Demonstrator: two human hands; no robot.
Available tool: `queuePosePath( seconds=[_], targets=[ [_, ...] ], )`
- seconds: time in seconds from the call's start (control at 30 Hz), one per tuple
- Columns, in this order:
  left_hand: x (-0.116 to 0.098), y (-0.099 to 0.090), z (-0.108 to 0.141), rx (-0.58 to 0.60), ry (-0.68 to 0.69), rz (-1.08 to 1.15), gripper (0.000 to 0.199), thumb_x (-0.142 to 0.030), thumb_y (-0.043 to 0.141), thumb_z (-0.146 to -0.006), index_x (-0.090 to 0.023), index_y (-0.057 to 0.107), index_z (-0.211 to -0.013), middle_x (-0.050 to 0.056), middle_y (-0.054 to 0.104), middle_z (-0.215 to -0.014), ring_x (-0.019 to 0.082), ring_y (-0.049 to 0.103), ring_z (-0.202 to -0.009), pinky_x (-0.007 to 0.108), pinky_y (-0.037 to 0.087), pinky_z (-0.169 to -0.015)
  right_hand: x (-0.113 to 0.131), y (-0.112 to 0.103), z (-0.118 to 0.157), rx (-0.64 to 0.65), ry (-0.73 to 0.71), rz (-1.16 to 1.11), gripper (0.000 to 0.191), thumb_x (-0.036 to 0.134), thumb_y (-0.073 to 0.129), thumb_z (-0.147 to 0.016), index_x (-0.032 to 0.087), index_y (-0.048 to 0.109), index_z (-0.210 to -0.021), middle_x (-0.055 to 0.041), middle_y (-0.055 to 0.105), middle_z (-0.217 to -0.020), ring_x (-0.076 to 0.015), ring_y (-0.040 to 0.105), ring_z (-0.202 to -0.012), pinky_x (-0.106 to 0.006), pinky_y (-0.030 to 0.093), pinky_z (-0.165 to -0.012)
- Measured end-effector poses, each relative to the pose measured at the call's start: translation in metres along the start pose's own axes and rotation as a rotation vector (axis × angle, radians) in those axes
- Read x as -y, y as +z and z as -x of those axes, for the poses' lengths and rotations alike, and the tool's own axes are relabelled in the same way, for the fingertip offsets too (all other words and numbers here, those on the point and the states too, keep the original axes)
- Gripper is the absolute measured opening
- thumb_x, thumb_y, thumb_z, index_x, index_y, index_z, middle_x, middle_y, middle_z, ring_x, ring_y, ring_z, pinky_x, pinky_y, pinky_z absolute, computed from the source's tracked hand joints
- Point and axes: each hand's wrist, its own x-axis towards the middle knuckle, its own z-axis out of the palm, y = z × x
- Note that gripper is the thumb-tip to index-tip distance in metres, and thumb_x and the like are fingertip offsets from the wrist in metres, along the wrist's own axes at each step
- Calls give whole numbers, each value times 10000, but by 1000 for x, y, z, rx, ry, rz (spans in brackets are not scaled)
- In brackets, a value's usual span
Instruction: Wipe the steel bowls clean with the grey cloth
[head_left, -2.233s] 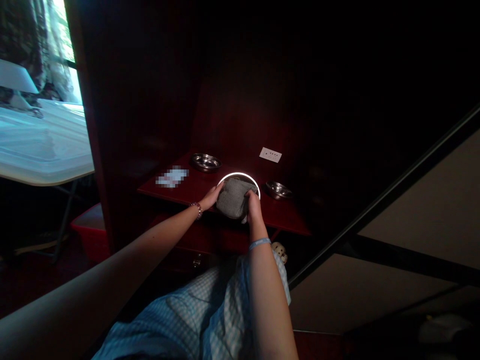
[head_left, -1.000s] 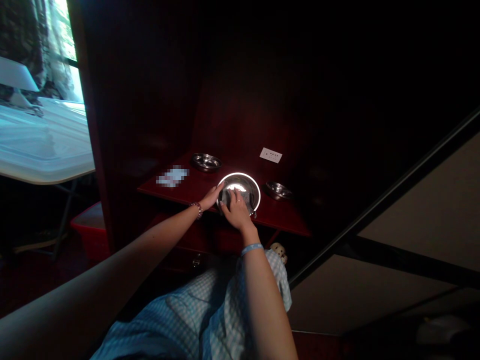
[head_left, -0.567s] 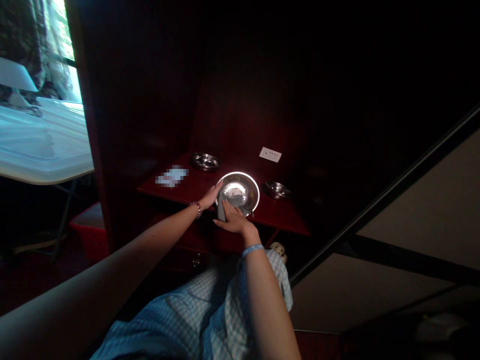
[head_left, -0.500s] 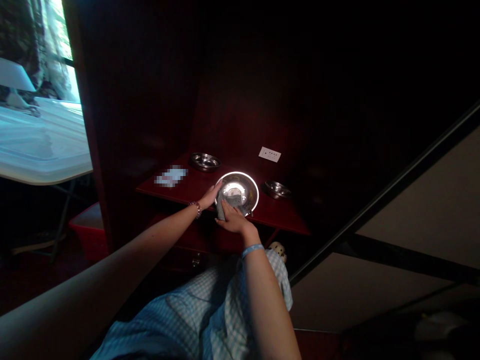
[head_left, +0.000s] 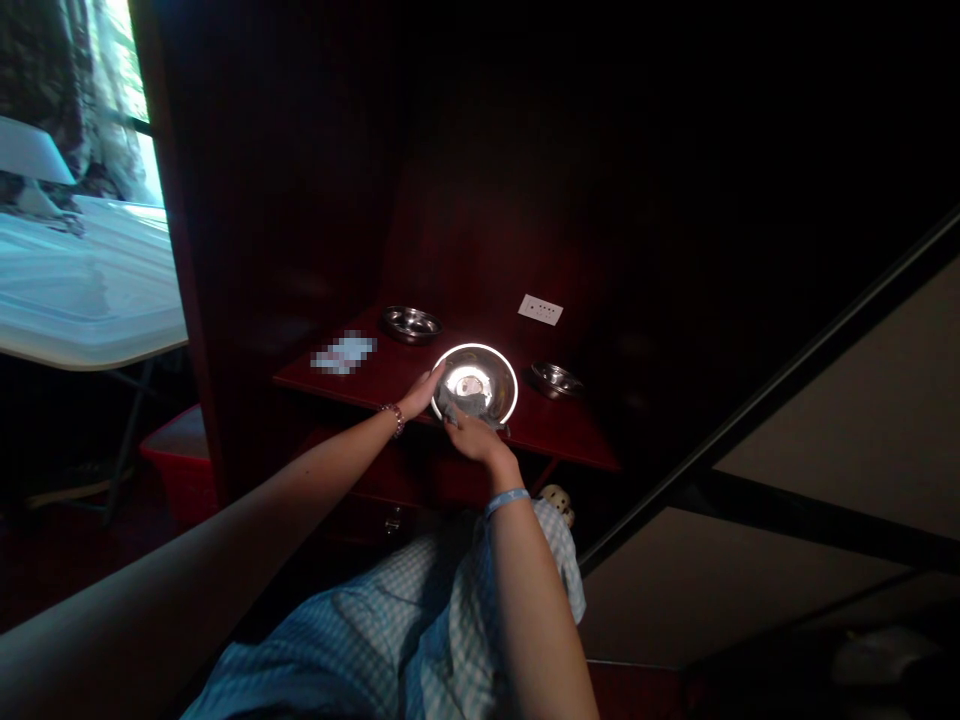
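Note:
A large shiny metal bowl [head_left: 496,378] rests near the front of the dark red desk [head_left: 360,385], tilted slightly toward me. My left hand [head_left: 420,393] grips the bowl's left rim, its fingers closed against the metal. A grey cloth [head_left: 471,403] lies inside the bowl on the near side. My right hand [head_left: 474,437] is closed on this cloth at the near rim, and some of its fingers are hidden behind the cloth and the rim.
Two smaller metal bowls stand on the desk, one at the back left [head_left: 411,324] and one on the right [head_left: 556,379]. A blurred-out item [head_left: 343,353] lies at left. A white socket plate [head_left: 540,310] is on the back wall. Left stands a white table [head_left: 90,290] above a red bin [head_left: 178,460].
My right hand has curled from a flatter, spread pose and shifted slightly right, drawing in the cloth that hung over the near-left rim. My left hand stays on the bowl.

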Motion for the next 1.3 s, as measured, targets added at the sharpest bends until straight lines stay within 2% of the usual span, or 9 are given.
queuePosePath(
  seconds=[0.17,0.33,0.5,0.7,0.83,0.97,1.07,1.2,1.3],
  targets=[
    [-3,-1,2,-29,21,-59,785,-782,482,-742,-117,704,-1095,143,739,-1066,314,625,-1101,377,433,-985,-4,-8,3,71,176,101,561,269,393,-943,167,368,-1494,-98,373,-1537,-232,354,-1430,-446,239,-1185],
    [-6,0,5,19,-1,-60,780,-783,474,-745,-100,713,-1035,143,753,-974,317,644,-1044,381,452,-954,-7,-6,-1,-32,295,195,613,258,389,-940,89,284,-1519,-124,250,-1589,-226,240,-1477,-418,148,-1209],
    [-8,0,6,50,29,-54,744,-766,473,-758,-121,716,-1039,128,754,-1000,305,641,-1056,365,445,-970,-10,0,-10,-186,308,201,632,273,378,-939,73,260,-1526,-119,242,-1596,-234,204,-1487,-407,120,-1214],
    [-3,-3,2,100,29,-38,720,-756,478,-769,-139,718,-1053,113,757,-981,295,642,-1073,374,426,-1005,-9,3,-21,-268,224,167,638,283,356,-951,97,206,-1543,-110,198,-1613,-238,159,-1498,-431,128,-1210],
    [2,-5,-2,112,2,-5,687,-743,496,-770,-156,723,-1046,108,759,-983,290,647,-1083,362,429,-1001,-6,6,-27,-214,102,92,620,291,347,-960,170,198,-1550,-58,157,-1625,-210,114,-1507,-438,154,-1210],
    [5,-6,-4,73,-13,-10,691,-736,507,-765,-135,724,-1030,119,760,-961,296,654,-1058,370,438,-981,-2,10,-30,-129,-30,-40,587,309,298,-983,145,227,-1542,-67,221,-1609,-182,140,-1502,-409,179,-1213],
    [6,-7,-3,9,-19,-27,688,-739,490,-771,-139,721,-1017,104,763,-938,289,655,-1044,365,445,-968,-1,11,-26,-67,-90,-124,597,342,316,-985,130,239,-1537,-80,248,-1599,-167,180,-1492,-371,187,-1214],
    [6,-5,-2,-38,-24,-16,712,-762,448,-780,-144,714,-1015,106,761,-937,288,649,-1055,362,444,-975,0,7,-15,-32,-199,-86,718,397,518,-912,160,252,-1536,-103,300,-1579,-205,300,-1455,-385,246,-1193],
    [6,-3,-6,-22,7,38,770,-778,422,-780,-118,693,-1070,130,746,-1035,293,637,-1090,381,434,-1005,2,1,-7,-67,-221,39,761,281,617,-842,173,293,-1522,-115,400,-1530,-233,411,-1393,-395,319,-1152]
  ],
)
